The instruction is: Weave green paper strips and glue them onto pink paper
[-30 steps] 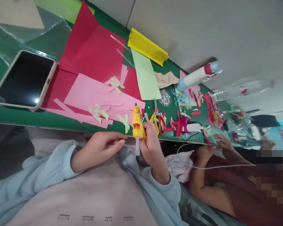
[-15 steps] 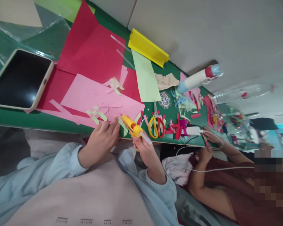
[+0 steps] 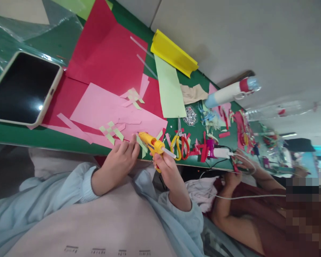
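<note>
My right hand [image 3: 167,166] is wrapped around the handle of a yellow glue gun [image 3: 152,143], with a whitish glue stick [image 3: 169,153] poking out of its back. The gun's nozzle points left, close to the fingertips of my left hand [image 3: 121,157]. That hand has its fingers bent and together at the table's front edge, by a pink paper sheet [image 3: 96,103]; whatever lies under the fingertips is hidden. Just beyond it sits a woven pink-and-green paper piece [image 3: 111,131]. A second woven piece [image 3: 133,95] rests farther back on the sheet.
Scissors [image 3: 179,142] with yellow and red handles lie right of the glue gun. A phone or tablet [image 3: 24,89] is at the left, beside red paper [image 3: 109,53]. A bottle [image 3: 230,92] stands at the back. On the right, a co-worker's hands [image 3: 243,160] handle red strips.
The whole view has shifted slightly, so things appear a little farther right. Both hands and the glue gun keep nearly the same places over the paper.
</note>
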The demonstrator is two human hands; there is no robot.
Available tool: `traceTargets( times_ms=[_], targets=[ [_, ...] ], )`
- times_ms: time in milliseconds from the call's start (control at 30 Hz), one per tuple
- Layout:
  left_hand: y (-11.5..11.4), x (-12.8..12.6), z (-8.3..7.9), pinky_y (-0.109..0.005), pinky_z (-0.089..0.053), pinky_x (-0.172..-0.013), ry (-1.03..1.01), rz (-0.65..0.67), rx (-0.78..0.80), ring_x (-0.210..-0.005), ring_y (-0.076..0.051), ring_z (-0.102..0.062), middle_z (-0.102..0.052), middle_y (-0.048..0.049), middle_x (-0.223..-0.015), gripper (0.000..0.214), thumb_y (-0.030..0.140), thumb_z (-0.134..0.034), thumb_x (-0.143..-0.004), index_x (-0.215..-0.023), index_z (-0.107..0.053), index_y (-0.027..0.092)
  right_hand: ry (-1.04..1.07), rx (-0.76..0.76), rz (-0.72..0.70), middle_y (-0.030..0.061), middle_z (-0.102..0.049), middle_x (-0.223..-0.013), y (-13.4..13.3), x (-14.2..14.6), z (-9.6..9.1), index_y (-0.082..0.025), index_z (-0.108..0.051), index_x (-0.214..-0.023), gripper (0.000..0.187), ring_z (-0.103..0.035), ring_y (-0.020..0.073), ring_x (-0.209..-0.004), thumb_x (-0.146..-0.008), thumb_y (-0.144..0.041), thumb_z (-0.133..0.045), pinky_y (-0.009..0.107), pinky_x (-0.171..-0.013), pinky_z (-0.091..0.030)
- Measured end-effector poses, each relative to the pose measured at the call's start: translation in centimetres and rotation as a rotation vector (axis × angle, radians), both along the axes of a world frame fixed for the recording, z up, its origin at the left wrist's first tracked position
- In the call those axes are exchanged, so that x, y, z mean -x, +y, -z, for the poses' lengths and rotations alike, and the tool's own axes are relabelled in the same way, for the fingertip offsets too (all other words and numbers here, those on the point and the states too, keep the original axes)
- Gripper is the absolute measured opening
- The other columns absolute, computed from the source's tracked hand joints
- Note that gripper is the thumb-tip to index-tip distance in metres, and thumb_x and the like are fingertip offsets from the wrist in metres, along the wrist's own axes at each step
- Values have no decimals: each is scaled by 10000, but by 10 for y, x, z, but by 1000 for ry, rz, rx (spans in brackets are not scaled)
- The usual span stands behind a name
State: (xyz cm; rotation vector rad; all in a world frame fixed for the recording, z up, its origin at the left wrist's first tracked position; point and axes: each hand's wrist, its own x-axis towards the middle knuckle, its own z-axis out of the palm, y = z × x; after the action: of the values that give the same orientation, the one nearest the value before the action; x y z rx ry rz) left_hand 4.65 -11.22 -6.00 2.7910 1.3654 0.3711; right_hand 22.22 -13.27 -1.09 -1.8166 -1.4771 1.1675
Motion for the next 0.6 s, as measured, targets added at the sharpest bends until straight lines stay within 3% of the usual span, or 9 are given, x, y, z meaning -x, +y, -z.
traceTargets(
  times_ms=[167,600],
  targets=[
    [1,-1,2,-396,-471,-687,20,9,-52,-854,-274,-585,-557,-252,-1351,364,100,-424,-901,-1209,-596,12,186,187,105,-21,-467,-621,1,-4,2,-205,-621,-896,400,-436,130,-552,-892,-578,-479,275,-538,-385],
    [0,-2,2,-393,-479,-680,-44,-13,25,-912,-284,-595,-547,-259,-1359,374,59,-394,-890,-1197,-604,26,367,198,259,2,-547,-767,1,-5,5,-198,-588,-906,413,-459,111,-568,-811,-600,-575,271,-546,-407]
  ],
)
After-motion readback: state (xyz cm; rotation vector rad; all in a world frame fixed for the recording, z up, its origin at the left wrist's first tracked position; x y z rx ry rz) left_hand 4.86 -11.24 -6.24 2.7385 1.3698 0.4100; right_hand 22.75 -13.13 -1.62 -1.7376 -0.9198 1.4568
